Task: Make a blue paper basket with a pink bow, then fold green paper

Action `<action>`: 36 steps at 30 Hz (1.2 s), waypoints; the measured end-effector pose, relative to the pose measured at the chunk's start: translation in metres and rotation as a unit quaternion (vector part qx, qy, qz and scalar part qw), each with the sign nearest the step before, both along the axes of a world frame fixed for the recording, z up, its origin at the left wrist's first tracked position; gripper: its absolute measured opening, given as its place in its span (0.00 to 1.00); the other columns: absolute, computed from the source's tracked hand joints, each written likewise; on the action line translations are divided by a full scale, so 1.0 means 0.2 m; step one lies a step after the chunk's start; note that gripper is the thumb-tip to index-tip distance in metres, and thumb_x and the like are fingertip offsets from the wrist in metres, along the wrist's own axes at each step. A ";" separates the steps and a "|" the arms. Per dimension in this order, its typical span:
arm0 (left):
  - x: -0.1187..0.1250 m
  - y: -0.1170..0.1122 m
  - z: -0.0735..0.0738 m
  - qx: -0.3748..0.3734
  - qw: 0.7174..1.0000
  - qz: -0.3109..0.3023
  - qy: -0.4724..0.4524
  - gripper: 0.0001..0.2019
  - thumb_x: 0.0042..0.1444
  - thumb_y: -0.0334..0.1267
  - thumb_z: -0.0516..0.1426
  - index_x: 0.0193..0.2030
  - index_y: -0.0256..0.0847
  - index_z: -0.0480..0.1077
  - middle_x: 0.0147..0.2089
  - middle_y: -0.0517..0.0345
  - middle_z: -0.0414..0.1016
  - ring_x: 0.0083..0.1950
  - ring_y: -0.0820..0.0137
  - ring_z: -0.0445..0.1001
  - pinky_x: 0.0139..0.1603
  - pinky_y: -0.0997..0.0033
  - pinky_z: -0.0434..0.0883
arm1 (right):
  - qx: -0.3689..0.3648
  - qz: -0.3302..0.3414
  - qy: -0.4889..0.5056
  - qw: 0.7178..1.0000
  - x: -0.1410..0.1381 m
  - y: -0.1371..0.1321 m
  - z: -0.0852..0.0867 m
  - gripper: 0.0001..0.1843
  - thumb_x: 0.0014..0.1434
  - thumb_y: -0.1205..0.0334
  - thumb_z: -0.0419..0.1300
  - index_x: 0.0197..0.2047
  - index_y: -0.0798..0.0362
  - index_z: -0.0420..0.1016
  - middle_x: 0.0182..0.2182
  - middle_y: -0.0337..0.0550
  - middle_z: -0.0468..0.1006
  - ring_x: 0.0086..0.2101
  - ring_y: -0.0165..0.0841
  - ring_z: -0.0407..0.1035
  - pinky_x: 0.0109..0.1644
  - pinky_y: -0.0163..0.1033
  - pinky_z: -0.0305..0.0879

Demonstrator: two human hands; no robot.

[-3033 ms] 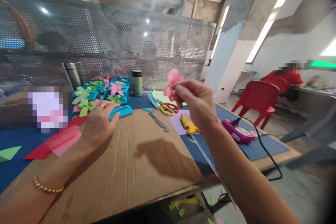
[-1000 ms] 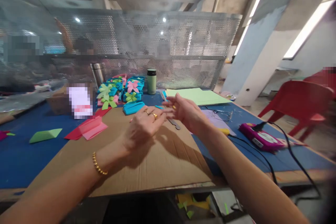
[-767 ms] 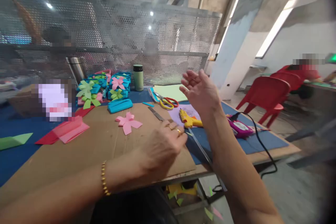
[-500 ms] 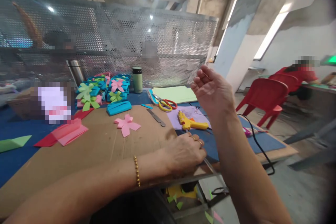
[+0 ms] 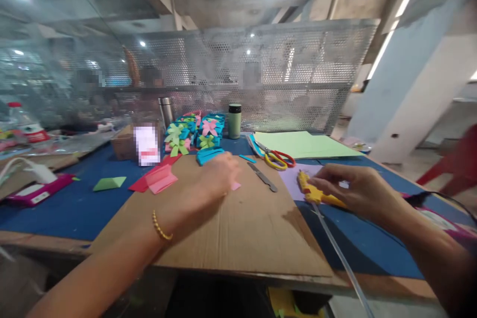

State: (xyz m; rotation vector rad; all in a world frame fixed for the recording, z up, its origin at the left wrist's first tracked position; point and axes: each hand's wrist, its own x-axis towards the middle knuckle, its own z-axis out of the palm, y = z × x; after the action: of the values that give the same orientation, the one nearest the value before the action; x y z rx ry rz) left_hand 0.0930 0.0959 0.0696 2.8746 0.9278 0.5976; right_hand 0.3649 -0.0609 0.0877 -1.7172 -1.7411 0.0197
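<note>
My left hand [image 5: 219, 173] is blurred over the cardboard, its fingers bent down at a pink paper flower [image 5: 236, 186]. Only a small edge of the flower shows past the fingers, so the grip is unclear. Just behind that hand lies a folded blue paper piece [image 5: 208, 155]. On the right, my right hand [image 5: 348, 186] has its thumb and fingers closed about the yellow glue gun [image 5: 315, 194], which rests at the purple sheet [image 5: 290, 181]. A clear glue stick [image 5: 341, 248] trails from the gun past the table's front edge.
A utility blade [image 5: 263, 177] and scissors [image 5: 279, 160] lie ahead on the cardboard [image 5: 238, 238]. Behind stand a green bottle [image 5: 234, 121], a steel flask [image 5: 166, 112] and stacked paper flowers [image 5: 194, 131]. Pink and red papers [image 5: 160, 179] lie left; a black cord [image 5: 428, 196] runs right.
My view has swung left. My left hand has left the glue stick and gone to the pink flower. The raised right hand has come down onto the glue gun.
</note>
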 end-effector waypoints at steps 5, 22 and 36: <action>-0.27 0.47 0.01 -0.073 0.961 0.263 -0.044 0.18 0.66 0.44 0.59 0.58 0.39 0.69 0.57 0.48 0.73 0.53 0.61 0.75 0.52 0.53 0.76 | -0.003 0.053 -0.079 0.995 -0.14 0.22 0.08 0.29 0.65 0.37 0.51 0.24 0.49 0.69 0.19 0.39 0.70 0.22 0.30 0.63 0.28 0.38 0.57; -0.12 0.72 -0.21 -0.264 0.888 0.280 -0.252 0.19 0.66 0.44 0.59 0.60 0.39 0.69 0.59 0.48 0.72 0.54 0.60 0.75 0.53 0.52 0.76 | -0.059 -0.137 -0.195 0.969 0.27 0.15 -0.11 0.23 0.60 0.42 0.51 0.39 0.45 0.83 0.39 0.52 0.83 0.37 0.52 0.77 0.38 0.54 0.70; -0.09 0.49 -0.18 -0.415 0.773 0.118 -0.465 0.17 0.66 0.41 0.59 0.58 0.38 0.69 0.54 0.50 0.74 0.47 0.65 0.77 0.45 0.60 0.79 | -0.125 -0.093 -0.143 0.977 0.43 0.01 -0.36 0.22 0.57 0.42 0.58 0.46 0.47 0.81 0.46 0.59 0.80 0.46 0.56 0.76 0.53 0.60 0.71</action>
State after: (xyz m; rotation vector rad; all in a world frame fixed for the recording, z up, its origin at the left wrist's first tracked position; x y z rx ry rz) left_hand 0.0746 0.1932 0.0336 1.3917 0.9780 1.1040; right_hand 0.4516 -0.0598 0.0159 -2.1496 -1.8353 -0.1012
